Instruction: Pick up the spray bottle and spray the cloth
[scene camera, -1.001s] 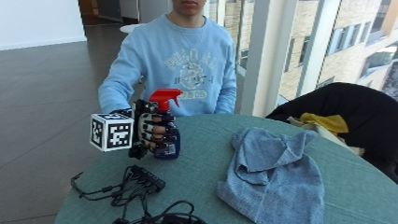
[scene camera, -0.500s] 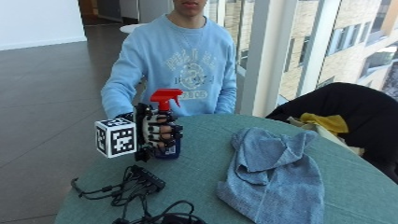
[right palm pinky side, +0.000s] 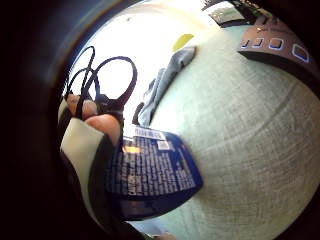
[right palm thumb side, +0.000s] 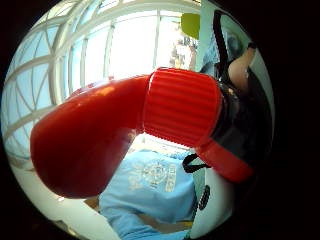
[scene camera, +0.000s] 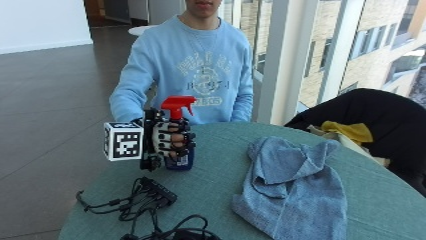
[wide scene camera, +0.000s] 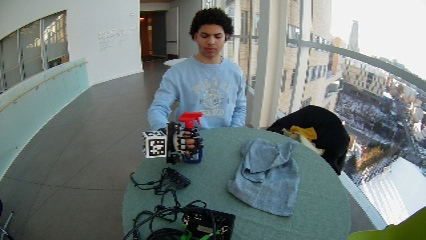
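Hand: my gloved right hand (scene camera: 171, 141) is curling round the dark blue, red-topped plastic spray bottle (scene camera: 178, 131).
Bottle: standing upright at the round green table's (scene camera: 219, 180) left side.
Cloth: crumpled blue-grey cloth (scene camera: 293, 187) is lying to the right.

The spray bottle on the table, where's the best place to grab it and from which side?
Grip the spray bottle around its dark blue body below the red trigger head. It stands upright, so coming from the side looks best, as the gloved right hand does, fingers curled round it, probably leaving the trigger reachable and the nozzle toward the cloth.
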